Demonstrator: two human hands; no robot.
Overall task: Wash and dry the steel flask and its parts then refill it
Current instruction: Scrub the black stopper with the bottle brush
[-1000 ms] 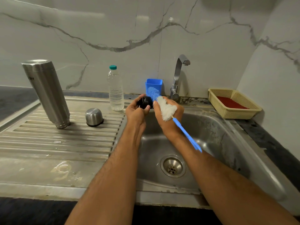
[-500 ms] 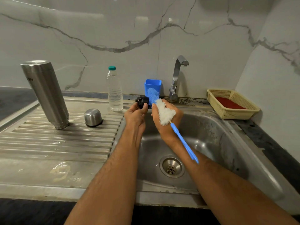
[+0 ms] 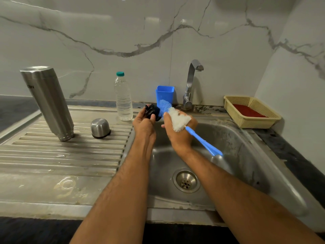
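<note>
My left hand (image 3: 143, 124) grips a black flask stopper (image 3: 152, 111) over the left rim of the sink (image 3: 263, 166). My right hand (image 3: 179, 134) holds a blue-handled bottle brush (image 3: 179, 120) by its white and blue bristles, whose blue tip touches the stopper. The blue handle sticks out down to the right. The steel flask body (image 3: 47, 101) stands upside down on the ribbed drainboard (image 3: 61, 155) at the left. Its steel cup lid (image 3: 100, 128) sits mouth down beside it.
A clear water bottle (image 3: 123, 97) with a green cap stands at the back of the drainboard. Behind the hands are a blue plastic cup (image 3: 165, 93) and the tap (image 3: 190, 83). A cream basket (image 3: 251, 111) with a red pad sits at the right.
Both hands have lifted slightly and the stopper has turned in my left hand, showing a different side. The brush tip stays against it.
</note>
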